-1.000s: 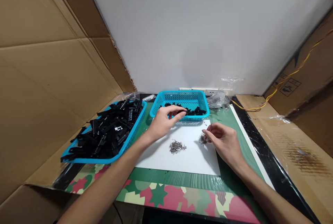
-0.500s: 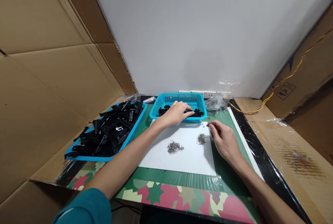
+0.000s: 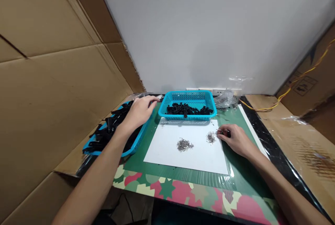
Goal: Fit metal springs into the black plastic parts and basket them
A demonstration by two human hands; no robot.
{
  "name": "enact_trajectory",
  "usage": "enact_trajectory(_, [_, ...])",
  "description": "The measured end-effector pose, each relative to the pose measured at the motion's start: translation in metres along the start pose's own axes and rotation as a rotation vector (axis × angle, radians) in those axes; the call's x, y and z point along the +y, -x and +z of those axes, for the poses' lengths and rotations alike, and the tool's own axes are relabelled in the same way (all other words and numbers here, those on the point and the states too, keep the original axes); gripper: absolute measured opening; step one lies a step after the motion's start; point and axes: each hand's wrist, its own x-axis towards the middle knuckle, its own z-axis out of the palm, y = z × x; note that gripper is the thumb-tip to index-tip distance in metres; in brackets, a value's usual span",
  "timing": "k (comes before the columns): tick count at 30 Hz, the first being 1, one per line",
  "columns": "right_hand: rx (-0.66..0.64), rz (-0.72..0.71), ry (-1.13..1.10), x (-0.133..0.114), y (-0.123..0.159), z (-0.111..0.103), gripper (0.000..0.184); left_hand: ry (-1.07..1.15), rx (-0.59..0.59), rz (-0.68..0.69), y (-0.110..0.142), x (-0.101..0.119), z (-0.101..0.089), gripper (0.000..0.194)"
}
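Note:
My left hand (image 3: 141, 111) is over the right part of the left blue basket (image 3: 136, 144), fingers stretched out, thumb apart, nothing visible in it. Long black plastic parts (image 3: 108, 127) are heaped in that basket. At the right edge of a white sheet (image 3: 167, 158), my right hand (image 3: 234, 139) is closed in a pinch around a thin metal tool (image 3: 218, 130), mostly hidden by the fingers. Close to those fingertips lies a small pile of thin wire pieces (image 3: 210, 137). A larger pile of similar wire pieces (image 3: 184, 145) rests nearer the sheet's middle.
Behind the sheet stands a second blue basket (image 3: 187, 117) holding small black parts (image 3: 183, 109). Clear plastic bags (image 3: 224, 99) lie right of it, by a wall socket strip. Cardboard walls (image 3: 65, 89) flank the green mat (image 3: 157, 165); a yellow cable (image 3: 284, 94) runs at right.
My left hand has left the back basket and moved left over the left basket. My right hand has come slightly nearer me, beside the small wire pile. The view has shifted a little.

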Motion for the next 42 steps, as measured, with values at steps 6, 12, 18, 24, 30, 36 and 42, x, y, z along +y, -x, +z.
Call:
enact_trajectory(6, [-0.032, 0.002, -0.012, 0.013, 0.005, 0.010, 0.018, -0.151, -0.126, -0.286, 0.036, -0.064, -0.030, 0.032])
enact_trajectory(12, [0.005, 0.023, 0.003, 0.011, 0.008, 0.002, 0.026, -0.134, -0.289, -0.171, 0.054, -0.086, -0.020, 0.032])
enact_trajectory(18, [0.062, -0.006, -0.150, 0.007, 0.007, -0.006, 0.030, -0.119, -0.354, -0.086, 0.055, -0.094, -0.019, 0.035])
enact_trajectory(24, [0.019, -0.010, -0.459, 0.001, 0.005, -0.011, 0.031, -0.114, -0.377, -0.081, 0.050, -0.097, -0.027, 0.023])
enact_trajectory(30, [0.011, 0.079, -0.690, -0.007, 0.006, -0.014, 0.047, -0.055, -0.371, -0.037, 0.051, -0.102, -0.030, 0.040])
enact_trajectory(36, [-0.015, 0.127, -0.786, -0.014, 0.007, -0.016, 0.050, -0.025, -0.324, -0.077, 0.050, -0.099, -0.048, 0.046])
enact_trajectory(42, [-0.002, 0.147, -0.813, -0.020, 0.010, -0.015, 0.046, 0.017, -0.119, -0.148, 0.043, -0.066, -0.065, 0.045])
